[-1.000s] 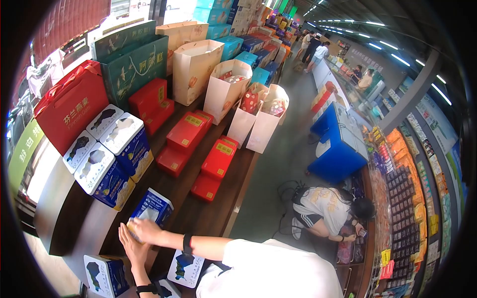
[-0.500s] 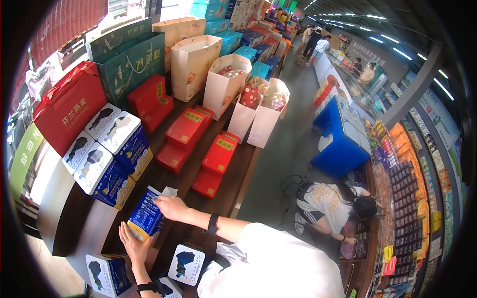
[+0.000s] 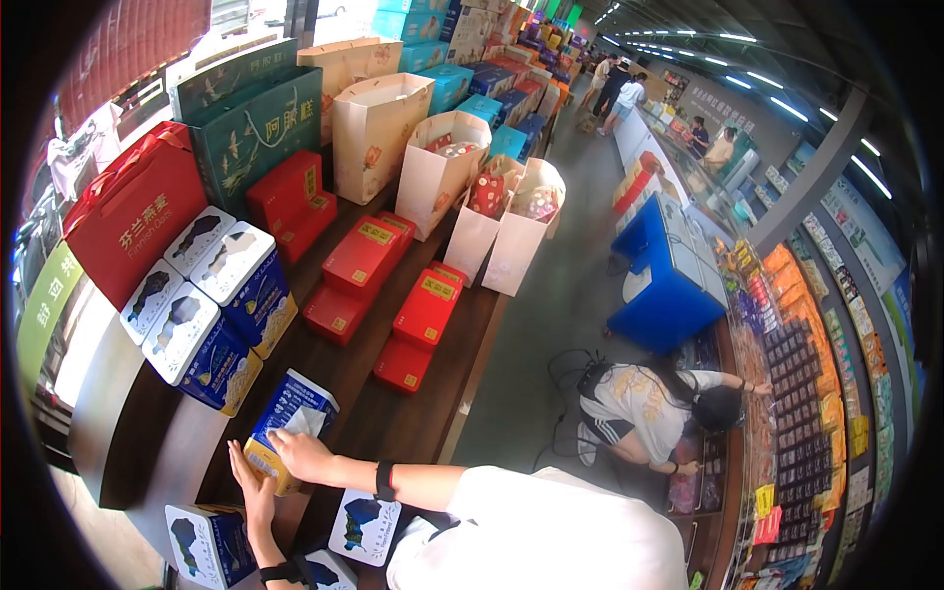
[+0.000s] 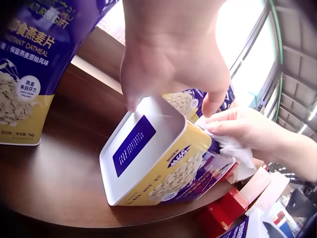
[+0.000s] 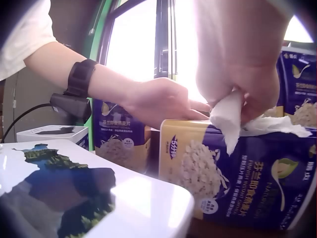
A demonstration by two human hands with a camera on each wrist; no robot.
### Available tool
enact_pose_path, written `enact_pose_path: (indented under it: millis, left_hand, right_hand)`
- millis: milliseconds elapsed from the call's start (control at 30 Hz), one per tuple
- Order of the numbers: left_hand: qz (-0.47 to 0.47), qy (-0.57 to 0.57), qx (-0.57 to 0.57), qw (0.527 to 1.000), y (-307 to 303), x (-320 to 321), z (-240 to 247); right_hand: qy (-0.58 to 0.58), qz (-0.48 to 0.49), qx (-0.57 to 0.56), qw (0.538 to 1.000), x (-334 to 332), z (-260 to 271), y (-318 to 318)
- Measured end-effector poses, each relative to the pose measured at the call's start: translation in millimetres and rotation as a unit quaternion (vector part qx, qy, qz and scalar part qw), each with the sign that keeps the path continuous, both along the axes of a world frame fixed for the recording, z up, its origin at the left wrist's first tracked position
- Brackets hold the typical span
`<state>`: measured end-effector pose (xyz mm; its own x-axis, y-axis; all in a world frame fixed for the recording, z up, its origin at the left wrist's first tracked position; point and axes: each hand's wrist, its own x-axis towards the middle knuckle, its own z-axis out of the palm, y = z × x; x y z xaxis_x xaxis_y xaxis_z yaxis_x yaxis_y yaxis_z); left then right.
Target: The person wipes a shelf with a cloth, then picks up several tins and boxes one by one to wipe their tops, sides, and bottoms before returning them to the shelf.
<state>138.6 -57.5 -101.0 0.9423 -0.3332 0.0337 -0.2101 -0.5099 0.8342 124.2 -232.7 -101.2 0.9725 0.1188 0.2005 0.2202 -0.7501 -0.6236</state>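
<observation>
**Entry: oatmeal tin (image 4: 158,163), lying on its side**

I log one blue-and-yellow tin on the dark wooden table (image 3: 393,423), with its white base facing the person.

- Left hand (image 4: 168,54) — fingers extended and pressed to the base, clasping nothing.
- Right hand (image 5: 237,69) — bunched round a white cloth (image 5: 229,116), held on the tin's upper side.

Stacked tins (image 3: 211,339) stand near.

Table: dark wood table (image 3: 413,423), bearing the goods ahead of you.
Your left: red gift bag (image 3: 133,216), with a green gift bag (image 3: 258,133) behind it.
Stack: blue tins (image 3: 202,315), white lids facing you.
Centre: red flat boxes (image 3: 359,258), in low piles.
Behind: cream paper bags (image 3: 379,118), upright.
Aisle, your right: blue chest freezer (image 3: 664,285); crouching person (image 3: 644,413) at the snack shelves (image 3: 801,393).
</observation>
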Motion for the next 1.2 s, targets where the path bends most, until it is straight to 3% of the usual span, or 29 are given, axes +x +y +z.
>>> enact_pose_path:
  millis: [33, 100, 167, 300, 433, 500, 567, 633, 700, 767, 800, 867, 933, 967, 1200]
  left_hand:
    - [0.001, 0.0, 0.0, 1.0, 3, 2, -1]
    - [-0.016, 0.115, -0.185, 0.976, 9, 5, 3]
    - [-0.008, 0.104, -0.163, 0.981, 5, 4, 6]
    - [0.024, 0.091, -0.159, 0.983, 4, 2, 5]
    - [0.036, 0.087, -0.169, 0.981, 4, -9, 25]
    - [0.046, 0.073, -0.156, 0.984, 8, -16, 28]
    - [0.036, 0.062, -0.075, 0.995, 10, -32, 43]
    - [0.044, 0.068, -0.072, 0.994, 10, -40, 42]
    - [0.082, 0.033, -0.072, 0.994, 5, -42, 43]
    - [0.101, 0.036, -0.084, 0.991, 4, -35, 29]
    - [0.086, 0.015, -0.058, 0.994, 8, -30, 16]
    - [0.069, -0.006, -0.033, 0.997, 8, -26, 13]
    - [0.057, 0.057, -0.015, 0.997, 4, -24, 22]
    - [0.058, 0.059, -0.015, 0.996, 6, -22, 20]
    - [0.036, 0.027, 0.002, 0.999, 4, -22, 21]
  right_hand:
    - [0.01, 0.008, 0.006, 1.0, -1, 1, 8]
    - [0.022, 0.034, 0.002, 0.999, -3, 2, 23]
    - [-0.013, 0.041, 0.042, 0.998, -9, 5, 41]
    - [0.022, 0.061, 0.113, 0.991, -11, -5, 65]
    - [0.092, 0.239, 0.253, 0.933, -10, 17, 31]
    - [0.082, 0.243, 0.258, 0.932, -6, 28, -4]
    - [0.117, 0.128, 0.293, 0.94, 1, 45, -43]
    - [0.059, 0.03, 0.316, 0.947, 14, 52, -75]
    - [0.012, -0.033, 0.166, 0.986, 27, 69, -99]
    - [-0.027, -0.034, 0.084, 0.996, 44, 41, -108]
    - [0.01, -0.042, 0.042, 0.998, 51, 31, -105]
    - [-0.004, -0.05, 0.04, 0.998, 52, 19, -87]
    - [0.008, -0.042, 0.034, 0.999, 55, 13, -70]
    - [-0.05, -0.02, 0.043, 0.998, 57, 12, -59]
    - [0.0, 0.018, 0.051, 0.999, 46, -2, 10]
